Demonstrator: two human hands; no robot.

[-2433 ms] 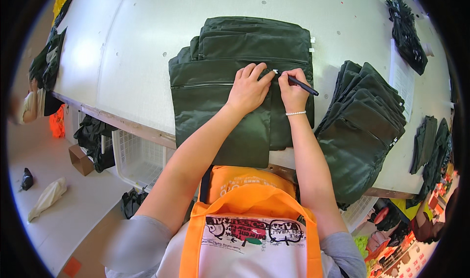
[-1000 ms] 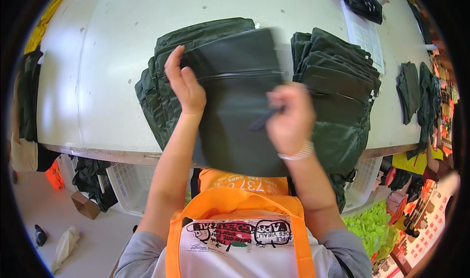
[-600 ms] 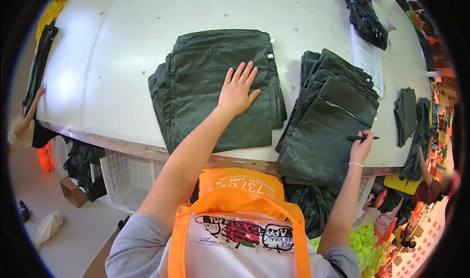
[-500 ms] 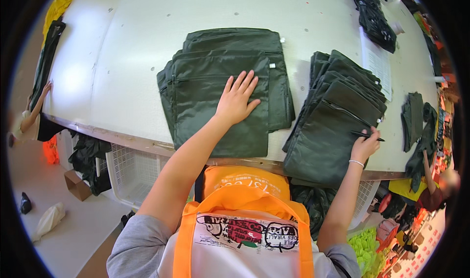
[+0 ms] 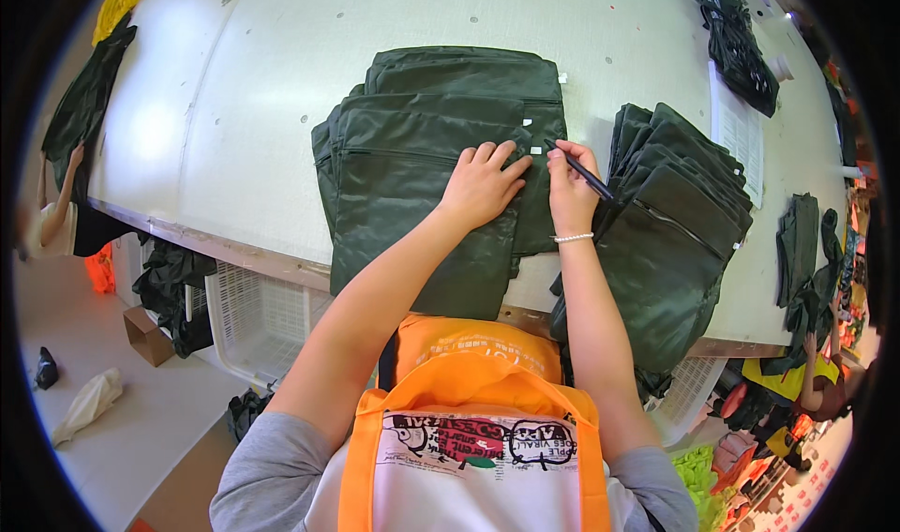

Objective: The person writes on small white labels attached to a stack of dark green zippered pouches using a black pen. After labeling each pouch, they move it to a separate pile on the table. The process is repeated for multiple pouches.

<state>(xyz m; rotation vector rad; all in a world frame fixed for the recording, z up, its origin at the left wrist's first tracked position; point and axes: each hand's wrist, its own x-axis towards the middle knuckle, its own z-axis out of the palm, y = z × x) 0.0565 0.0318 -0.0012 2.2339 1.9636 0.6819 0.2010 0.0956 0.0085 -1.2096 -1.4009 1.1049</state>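
My left hand (image 5: pixel 483 187) lies on a stack of flat dark green zippered bags (image 5: pixel 412 241), fingers apart, its fingertips at the top bag's right edge. Small white tags (image 5: pixel 536 150) stick out along that edge. Close beside them, my right hand (image 5: pixel 574 194) grips a black pen (image 5: pixel 591 176), its tip pointing up and left toward the tags. A beaded bracelet circles the right wrist. To the right of that hand, a second fanned stack of the same dark green bags (image 5: pixel 670 269) slightly overhangs the table's near edge.
The pale table (image 5: pixel 253 157) carries a black bundle of straps (image 5: pixel 736 49) and a printed sheet (image 5: pixel 736 129) at the far right. More dark green pieces (image 5: pixel 797 251) lie on the right. People handle fabric at both ends. White plastic crates (image 5: pixel 248 316) stand below the edge.
My right hand has moved left with the pen, from the right stack to the tags beside my left hand. The left hand has shifted toward the top bag's right edge.
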